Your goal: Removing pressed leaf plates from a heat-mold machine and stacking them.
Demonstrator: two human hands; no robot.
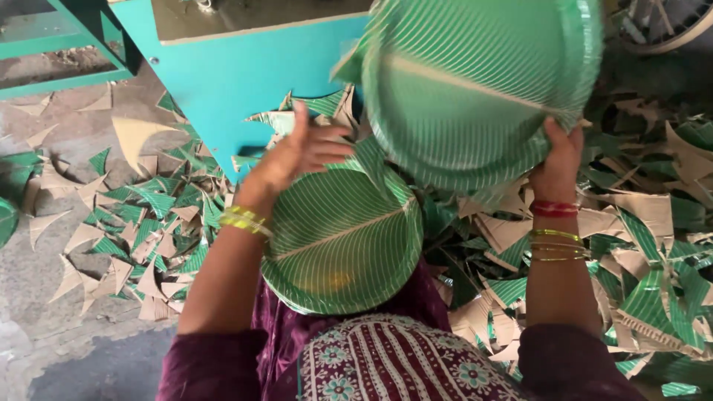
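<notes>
My right hand (pixel 558 152) grips the lower rim of a round green paper plate (pixel 475 82) with white leaf-vein stripes, holding it tilted up at the top right. My left hand (pixel 304 148) is raised with fingers spread, near the far edge of a stack of similar green leaf-pattern plates (pixel 338 238) that rests on my lap. Whether the left hand touches the stack is unclear. Both wrists wear bangles.
A teal metal machine body (pixel 223 74) stands ahead at the top centre. Green-and-brown cardboard offcuts (pixel 141 223) cover the concrete floor on the left, and a deeper heap of offcuts (pixel 646 245) lies on the right.
</notes>
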